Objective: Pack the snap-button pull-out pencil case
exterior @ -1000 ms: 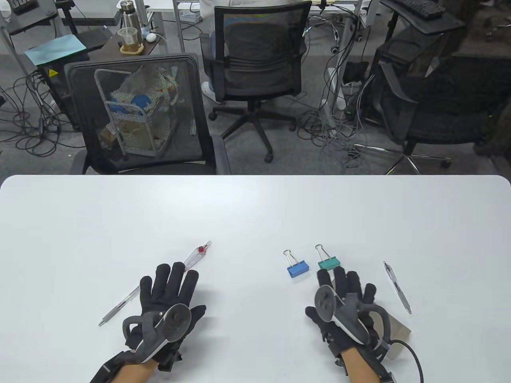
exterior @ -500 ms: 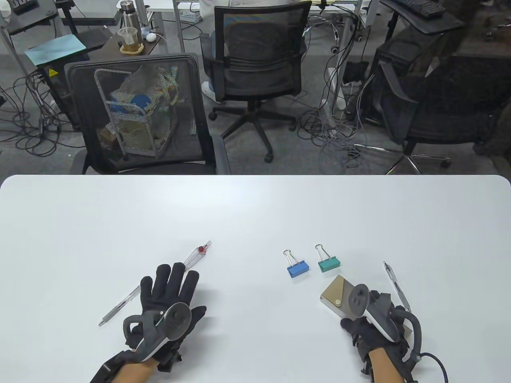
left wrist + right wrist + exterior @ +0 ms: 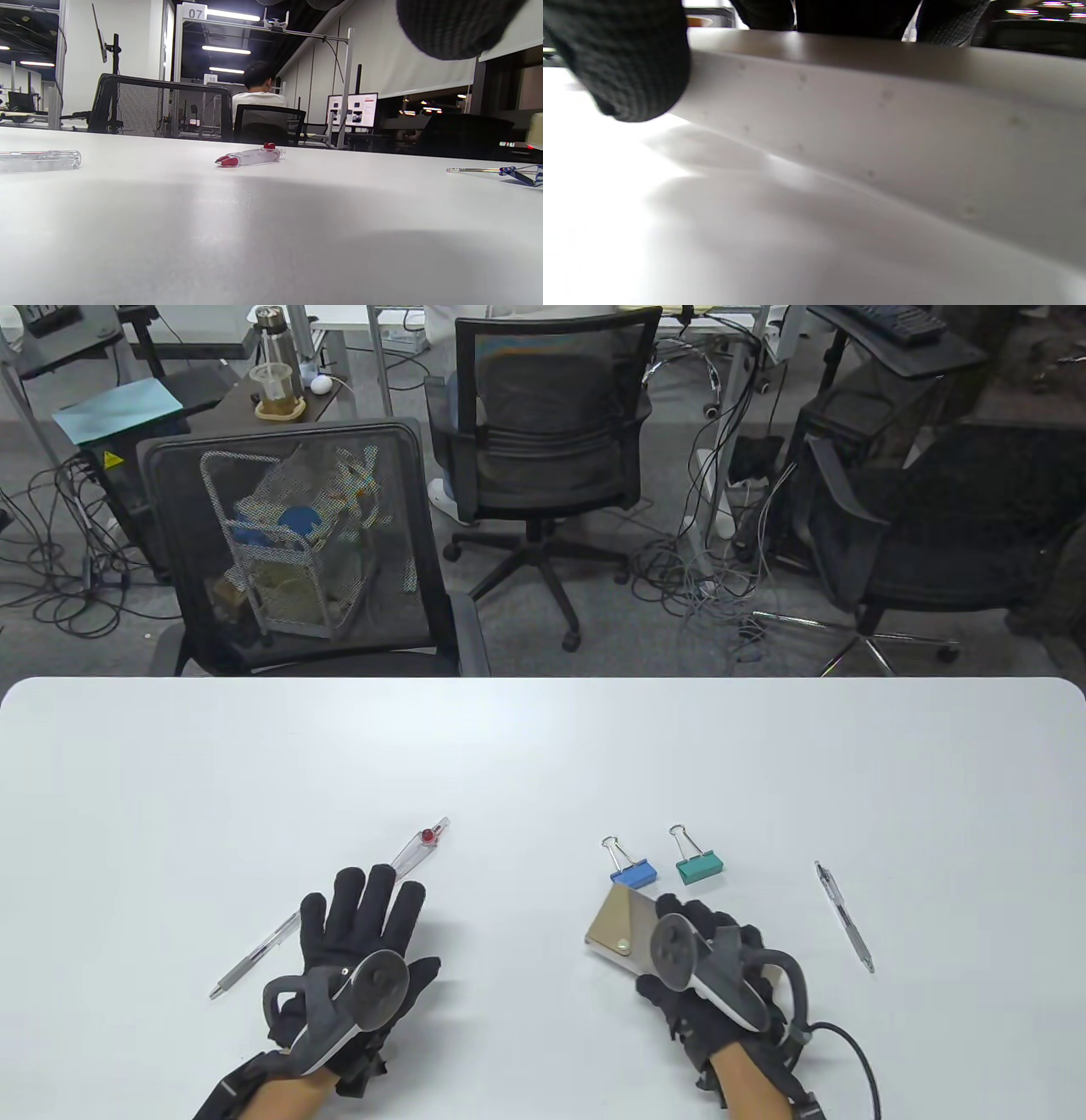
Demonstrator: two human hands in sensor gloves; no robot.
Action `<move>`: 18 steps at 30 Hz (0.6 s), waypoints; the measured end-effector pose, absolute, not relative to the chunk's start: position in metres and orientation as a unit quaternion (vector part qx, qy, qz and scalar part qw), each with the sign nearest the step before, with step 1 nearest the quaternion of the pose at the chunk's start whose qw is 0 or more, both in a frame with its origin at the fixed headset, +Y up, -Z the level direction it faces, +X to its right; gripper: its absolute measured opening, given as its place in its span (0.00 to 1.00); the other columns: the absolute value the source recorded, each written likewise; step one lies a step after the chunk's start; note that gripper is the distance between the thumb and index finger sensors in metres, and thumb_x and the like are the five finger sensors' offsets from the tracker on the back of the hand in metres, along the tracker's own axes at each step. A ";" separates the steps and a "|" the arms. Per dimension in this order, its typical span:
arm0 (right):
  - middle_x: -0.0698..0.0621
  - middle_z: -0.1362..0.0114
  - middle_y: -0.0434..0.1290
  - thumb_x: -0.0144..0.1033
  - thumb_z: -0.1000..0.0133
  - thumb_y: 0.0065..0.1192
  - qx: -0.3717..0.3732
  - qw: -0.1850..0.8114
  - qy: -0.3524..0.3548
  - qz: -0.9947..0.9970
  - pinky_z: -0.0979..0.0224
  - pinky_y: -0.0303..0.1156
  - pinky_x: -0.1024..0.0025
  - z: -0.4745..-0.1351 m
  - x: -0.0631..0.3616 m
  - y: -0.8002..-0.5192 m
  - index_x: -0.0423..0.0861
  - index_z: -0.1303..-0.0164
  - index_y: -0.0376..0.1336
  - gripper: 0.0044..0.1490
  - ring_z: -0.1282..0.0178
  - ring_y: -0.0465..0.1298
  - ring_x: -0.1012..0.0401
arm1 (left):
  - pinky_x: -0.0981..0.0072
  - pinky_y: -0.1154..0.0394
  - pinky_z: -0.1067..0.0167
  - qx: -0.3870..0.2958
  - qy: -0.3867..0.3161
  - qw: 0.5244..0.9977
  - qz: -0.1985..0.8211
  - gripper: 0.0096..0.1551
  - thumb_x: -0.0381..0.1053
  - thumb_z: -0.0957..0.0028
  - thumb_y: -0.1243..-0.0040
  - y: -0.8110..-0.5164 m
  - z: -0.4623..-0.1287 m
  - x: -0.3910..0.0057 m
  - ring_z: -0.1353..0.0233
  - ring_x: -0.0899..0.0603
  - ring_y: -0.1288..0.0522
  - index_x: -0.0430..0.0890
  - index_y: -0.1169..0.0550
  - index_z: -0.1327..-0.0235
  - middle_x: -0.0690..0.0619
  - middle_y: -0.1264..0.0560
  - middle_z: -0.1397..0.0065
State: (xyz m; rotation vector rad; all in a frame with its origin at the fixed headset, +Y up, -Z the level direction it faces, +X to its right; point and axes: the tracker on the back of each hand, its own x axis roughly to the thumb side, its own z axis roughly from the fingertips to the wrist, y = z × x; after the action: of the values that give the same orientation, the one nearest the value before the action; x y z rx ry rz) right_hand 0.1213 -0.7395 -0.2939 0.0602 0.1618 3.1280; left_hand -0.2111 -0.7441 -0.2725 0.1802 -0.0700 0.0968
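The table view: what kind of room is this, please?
Most likely an open office or lab workspace. Behind the white table stand mesh office chairs, loose cables lie on the grey carpet, and the left wrist view shows a monitor and a seated person.

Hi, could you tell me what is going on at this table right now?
A person in sensor gloves is packing a pencil case. The right hand grips the beige snap-button case just in front of the blue binder clip; the case looks closed. The left hand lies flat on the table between two pens. Those pens, a third pen and the green clip are not yet packed.
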 end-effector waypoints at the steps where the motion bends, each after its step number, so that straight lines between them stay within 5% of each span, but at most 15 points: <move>1: 0.52 0.14 0.59 0.66 0.61 0.69 0.033 0.010 0.049 0.998 0.18 0.58 0.39 -0.294 0.108 -0.739 0.61 0.20 0.47 0.59 0.18 0.64 0.48 | 0.34 0.60 0.16 0.090 -0.035 0.994 0.048 0.53 0.73 0.64 0.42 -0.744 -0.272 -0.211 0.08 0.43 0.59 0.71 0.48 0.22 0.64 0.56 0.11; 9: 0.61 0.13 0.57 0.65 0.62 0.71 0.126 0.035 0.100 0.986 0.13 0.56 0.43 -0.287 0.015 -0.761 0.69 0.22 0.48 0.58 0.14 0.62 0.54 | 0.34 0.59 0.16 0.079 -0.038 0.995 0.049 0.53 0.74 0.64 0.42 -0.746 -0.273 -0.210 0.08 0.43 0.56 0.70 0.48 0.22 0.64 0.54 0.11; 13: 0.63 0.13 0.57 0.66 0.62 0.70 0.135 0.024 0.090 0.986 0.13 0.55 0.44 -0.285 0.010 -0.767 0.71 0.22 0.49 0.57 0.14 0.61 0.55 | 0.33 0.57 0.17 0.070 -0.052 0.995 0.039 0.53 0.75 0.64 0.43 -0.748 -0.271 -0.203 0.09 0.43 0.52 0.70 0.45 0.22 0.63 0.50 0.12; 18: 0.65 0.12 0.55 0.67 0.62 0.69 0.134 0.068 0.120 0.981 0.12 0.51 0.44 -0.290 0.019 -0.772 0.72 0.22 0.48 0.57 0.13 0.58 0.56 | 0.34 0.49 0.18 0.031 -0.098 0.994 0.033 0.50 0.80 0.68 0.46 -0.750 -0.262 -0.181 0.15 0.43 0.34 0.66 0.33 0.25 0.60 0.32 0.19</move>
State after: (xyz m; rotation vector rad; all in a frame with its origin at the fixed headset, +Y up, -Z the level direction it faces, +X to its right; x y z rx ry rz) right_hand 0.0186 -0.7724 -0.2905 0.4049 0.3626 2.9569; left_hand -0.1810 -0.7500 -0.2622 0.0625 -0.1959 0.0655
